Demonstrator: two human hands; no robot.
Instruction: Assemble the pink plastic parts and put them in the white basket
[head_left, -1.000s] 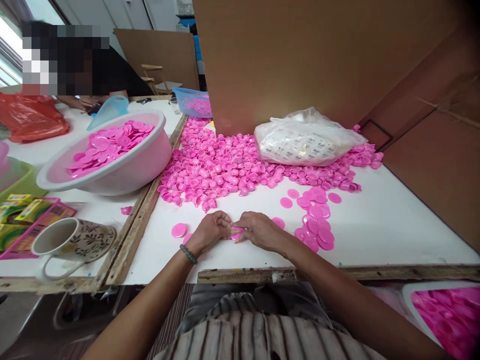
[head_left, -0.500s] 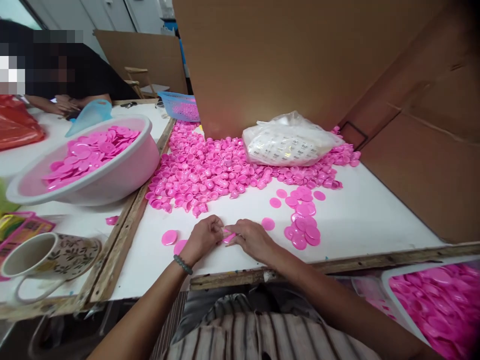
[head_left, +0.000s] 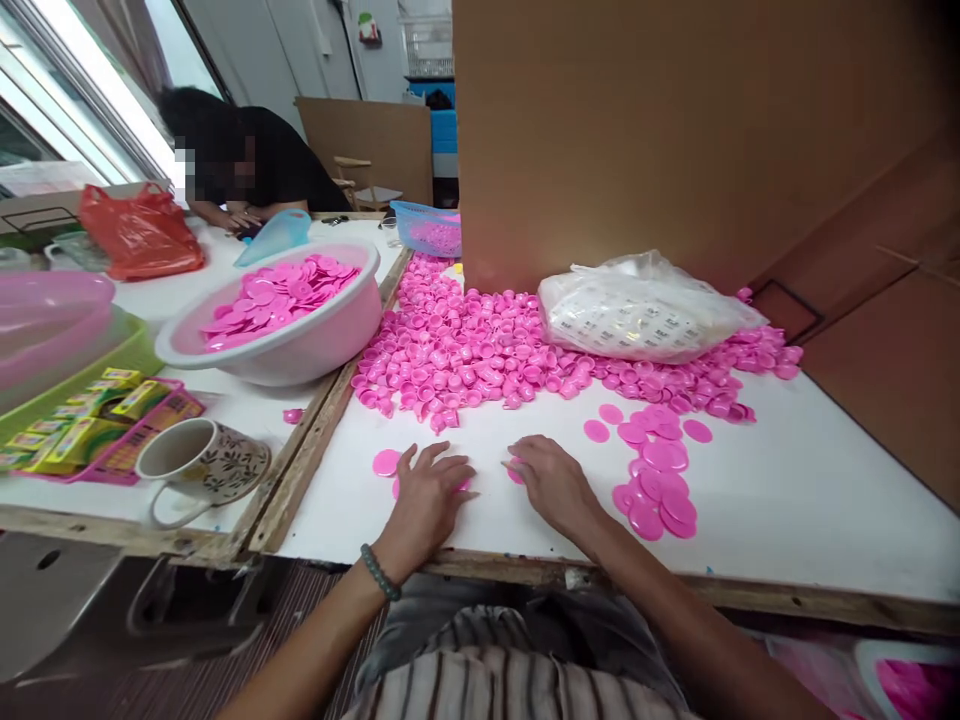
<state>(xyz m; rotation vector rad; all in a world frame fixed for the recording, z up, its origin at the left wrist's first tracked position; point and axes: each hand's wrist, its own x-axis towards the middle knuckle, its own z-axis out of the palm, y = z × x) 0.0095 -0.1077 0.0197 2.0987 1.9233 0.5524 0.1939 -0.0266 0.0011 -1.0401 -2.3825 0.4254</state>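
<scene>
My left hand (head_left: 429, 497) hovers low over the white table with its fingers spread. Flat pink plastic discs lie beneath and beside it: one disc (head_left: 387, 463) is in full view, while others are partly covered by the fingers. My right hand (head_left: 559, 487) is to the right, its thumb and fingertips closed on another pink disc (head_left: 516, 471) at the tabletop. A loose cluster of overlapping pink discs (head_left: 654, 480) lies right of that hand. Beyond both hands spreads a heap of small pink cup-shaped pieces (head_left: 465, 345).
A clear plastic bag (head_left: 649, 310) with printed contents rests on the heap, before tall cardboard (head_left: 660, 140). Left are a pink-and-white basin (head_left: 315, 345) of discs, a leaf-patterned mug (head_left: 225, 465) and a basket of yellow boxes (head_left: 94, 425). A person in black (head_left: 285, 160) leans on the far table.
My hands have moved apart. The left fingers have spread over the discs on the left; the right hand has taken a disc from beside the cluster. The view has turned left.
</scene>
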